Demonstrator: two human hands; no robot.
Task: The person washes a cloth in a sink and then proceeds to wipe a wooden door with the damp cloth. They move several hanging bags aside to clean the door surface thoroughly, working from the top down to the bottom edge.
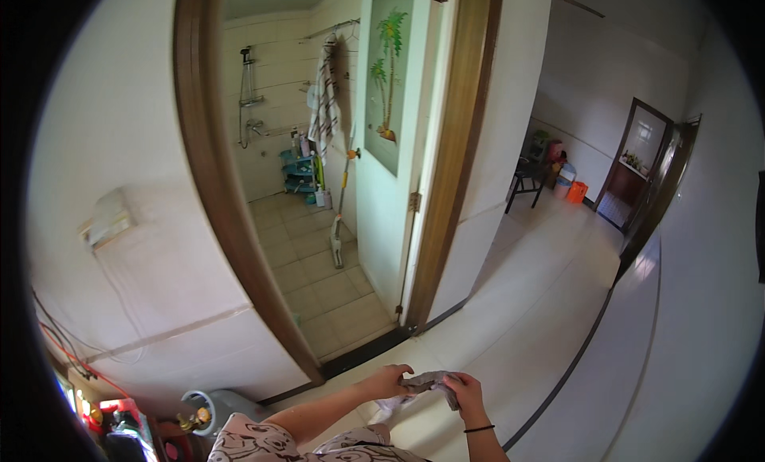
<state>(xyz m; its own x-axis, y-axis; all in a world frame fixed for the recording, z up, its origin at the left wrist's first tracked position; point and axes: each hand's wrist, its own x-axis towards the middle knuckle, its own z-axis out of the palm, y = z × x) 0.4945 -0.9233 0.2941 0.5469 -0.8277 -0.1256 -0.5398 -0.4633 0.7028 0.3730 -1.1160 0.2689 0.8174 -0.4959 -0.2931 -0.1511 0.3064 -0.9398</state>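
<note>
Low in the view, both my hands hold a folded grey cloth in front of my body. My left hand (391, 383) grips its left end, with fingers curled over it. My right hand (466, 396) pinches the other end, where part of the grey cloth (431, 379) hangs down past the fingers. A thin, whitish, see-through piece, perhaps a plastic bag (392, 404), hangs just under my left hand. Whether it is joined to the cloth I cannot tell.
A grey gas cylinder (230, 411) lies at the lower left, near cluttered items. Ahead, a white door (388, 223) stands ajar to a tiled bathroom with a mop (337, 241) and a blue shelf rack (299, 174). A black chair (526, 184) stands further right.
</note>
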